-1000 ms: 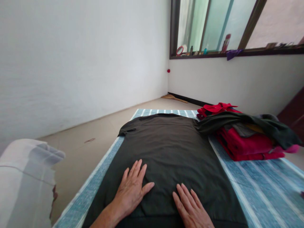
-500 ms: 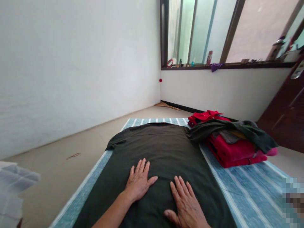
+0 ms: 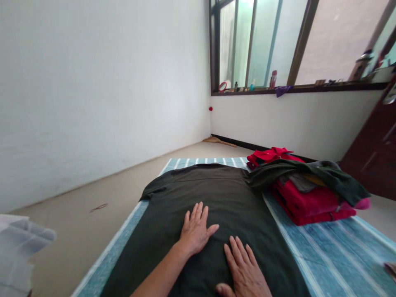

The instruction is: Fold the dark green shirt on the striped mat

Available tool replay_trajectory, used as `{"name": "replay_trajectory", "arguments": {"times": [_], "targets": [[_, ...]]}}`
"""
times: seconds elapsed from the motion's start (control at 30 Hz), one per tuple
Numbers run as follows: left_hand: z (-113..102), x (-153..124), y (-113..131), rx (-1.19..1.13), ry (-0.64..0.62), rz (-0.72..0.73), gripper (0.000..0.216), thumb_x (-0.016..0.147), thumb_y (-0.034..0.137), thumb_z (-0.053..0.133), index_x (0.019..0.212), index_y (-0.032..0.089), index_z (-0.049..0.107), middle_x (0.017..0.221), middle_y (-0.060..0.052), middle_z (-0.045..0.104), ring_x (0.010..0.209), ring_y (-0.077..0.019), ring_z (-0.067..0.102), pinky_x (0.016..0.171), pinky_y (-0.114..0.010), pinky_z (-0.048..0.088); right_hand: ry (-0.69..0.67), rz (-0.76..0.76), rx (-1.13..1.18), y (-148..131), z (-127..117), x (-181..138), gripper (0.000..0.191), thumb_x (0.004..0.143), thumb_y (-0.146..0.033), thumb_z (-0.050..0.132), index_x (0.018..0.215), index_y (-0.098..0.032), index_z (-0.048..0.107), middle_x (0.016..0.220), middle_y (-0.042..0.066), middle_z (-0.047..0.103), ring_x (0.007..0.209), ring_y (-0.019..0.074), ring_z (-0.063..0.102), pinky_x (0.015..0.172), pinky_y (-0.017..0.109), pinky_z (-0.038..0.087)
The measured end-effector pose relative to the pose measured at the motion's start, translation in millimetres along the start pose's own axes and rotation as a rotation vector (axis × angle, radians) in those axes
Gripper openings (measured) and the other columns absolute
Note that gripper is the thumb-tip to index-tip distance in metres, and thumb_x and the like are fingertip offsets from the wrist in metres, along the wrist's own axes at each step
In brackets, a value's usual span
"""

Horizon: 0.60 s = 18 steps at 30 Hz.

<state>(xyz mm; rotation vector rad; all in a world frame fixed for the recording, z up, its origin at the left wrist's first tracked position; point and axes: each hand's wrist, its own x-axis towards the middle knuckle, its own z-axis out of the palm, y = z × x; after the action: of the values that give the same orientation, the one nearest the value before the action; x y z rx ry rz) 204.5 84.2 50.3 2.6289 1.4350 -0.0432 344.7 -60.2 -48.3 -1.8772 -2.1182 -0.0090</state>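
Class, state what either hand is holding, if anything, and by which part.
Nothing is held: the left hand and right hand rest open on the dark garment.

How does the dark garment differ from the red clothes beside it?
The dark garment is spread flat; the red clothes are folded and stacked. The left hand and right hand lie on the dark garment; neither touches the red clothes. Both lots rest on the blue striped cover.

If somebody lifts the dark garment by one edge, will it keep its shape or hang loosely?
The dark garment would probably hang limp, since its sleeve drapes over the red clothes. Pushed sideways, it may bunch up: soft folds show near its other shoulder.
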Motion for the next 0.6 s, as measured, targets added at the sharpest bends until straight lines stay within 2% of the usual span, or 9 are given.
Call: {"name": "replay_trajectory", "arguments": {"times": [0.1,0.23,0.6], "targets": [[3,13,13,-0.031,-0.046,0.009,0.077,0.087,0.06,0.027,0.145,0.01,0.024,0.153,-0.012,0.01,0.141,-0.026,0.004,0.113,-0.051,0.01,0.024,-0.001,-0.015,3,10,0,0.076,0.081,-0.069,0.042,0.14,-0.022,0.037,0.145,0.01,0.031,0.132,0.0338,0.032,0.103,0.051,0.035],[14,23,15,-0.031,-0.071,-0.005,0.079,0.086,0.061,0.028,0.145,0.009,0.023,0.153,-0.012,0.007,0.141,-0.027,0.003,0.112,-0.053,0.009,0.013,-0.003,-0.017,4,16,2,0.078,0.08,-0.071,0.041,0.139,-0.02,0.04,0.144,0.011,0.034,0.13,0.0351,0.035,0.101,0.051,0.037],[22,27,11,-0.009,-0.046,0.01,0.081,0.086,0.064,0.023,0.145,0.01,0.021,0.153,-0.012,0.007,0.141,-0.0265,0.004,0.112,-0.052,0.009,-0.076,0.04,0.062,-7,-13,3,0.077,0.083,-0.068,0.039,0.141,-0.017,0.035,0.146,0.013,0.024,0.134,0.0336,0.027,0.106,0.053,0.031]]}}
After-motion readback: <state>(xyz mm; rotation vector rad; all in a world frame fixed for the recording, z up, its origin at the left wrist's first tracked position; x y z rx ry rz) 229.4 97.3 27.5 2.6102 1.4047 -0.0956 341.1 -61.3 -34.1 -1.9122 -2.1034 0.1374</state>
